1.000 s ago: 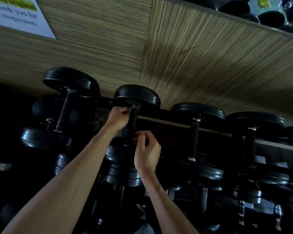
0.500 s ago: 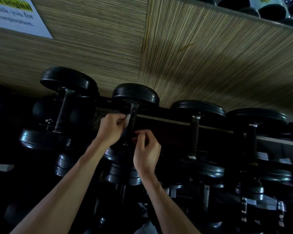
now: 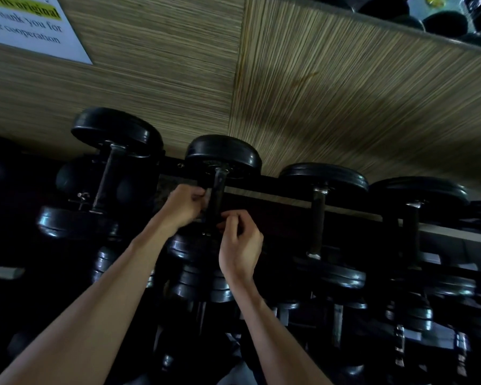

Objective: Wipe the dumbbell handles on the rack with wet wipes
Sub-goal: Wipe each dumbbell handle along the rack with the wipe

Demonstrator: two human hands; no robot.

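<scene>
Presently both hands work the dark metal handle [image 3: 216, 201] of the second black round-headed dumbbell from the left on the dark tiered rack [image 3: 345, 211]. Its long axis runs near to far. The left hand [image 3: 182, 208], touching the handle's left side, has its grip closed on a pale wet wipe [image 3: 207, 194]; the right hand [image 3: 240, 245], lower and just right, has fingers curled, contents unclear. No containers visible.

Black dumbbell [image 3: 220, 173] on the rack [image 3: 289, 200], dark handle [image 3: 216, 201] partly wrapped in a pale wipe [image 3: 207, 194].
</scene>
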